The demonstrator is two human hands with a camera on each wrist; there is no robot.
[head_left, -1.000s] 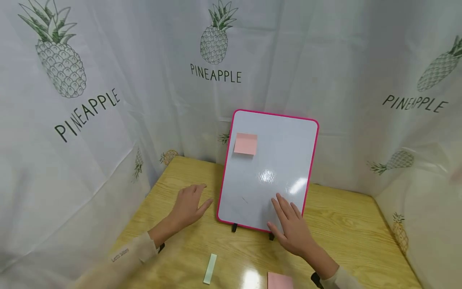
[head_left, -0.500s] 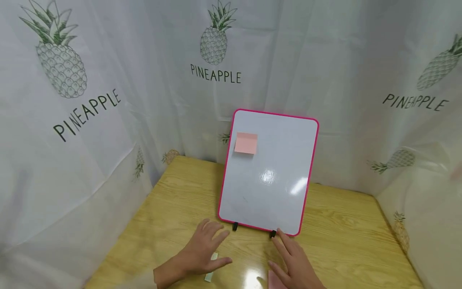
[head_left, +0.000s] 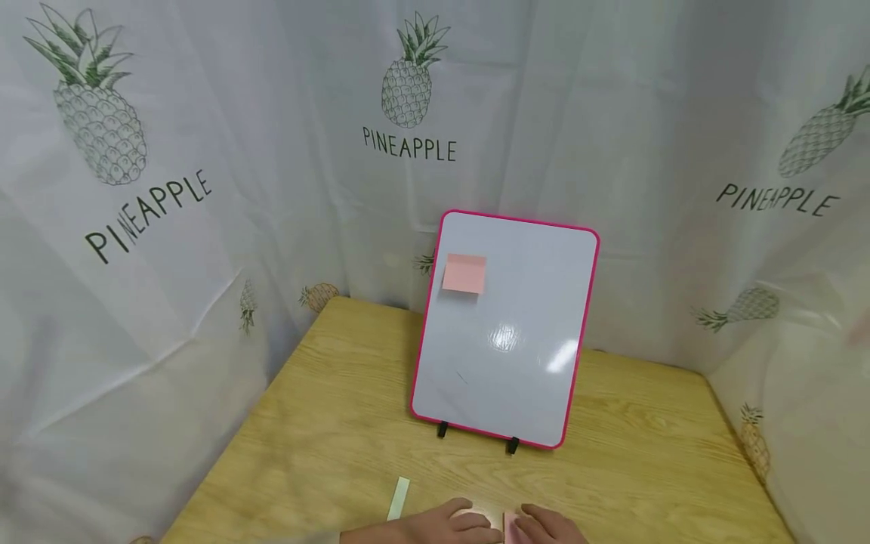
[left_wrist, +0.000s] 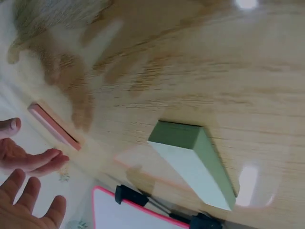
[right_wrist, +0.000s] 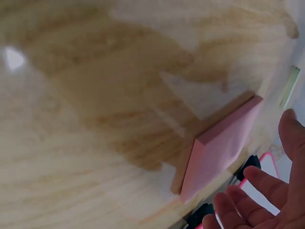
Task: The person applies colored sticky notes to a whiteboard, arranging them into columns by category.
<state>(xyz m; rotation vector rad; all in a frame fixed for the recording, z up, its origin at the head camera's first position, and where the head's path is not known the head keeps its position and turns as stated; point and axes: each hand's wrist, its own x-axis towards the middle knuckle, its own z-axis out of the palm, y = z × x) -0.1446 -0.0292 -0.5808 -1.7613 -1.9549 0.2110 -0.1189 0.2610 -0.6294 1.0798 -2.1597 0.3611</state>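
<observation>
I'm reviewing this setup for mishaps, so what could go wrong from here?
The left hand and right hand are both near the pink pad; uneven contact might slide it.
The left arm overlaps the green pad in the head view, so it could nudge it.
The pink note on the whiteboard casts a shadow below, so it may be loosely stuck.

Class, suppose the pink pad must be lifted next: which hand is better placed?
Probably the right: in the head view, the right hand partly covers the pink pad, whereas the left hand lies beside its left edge.
</observation>
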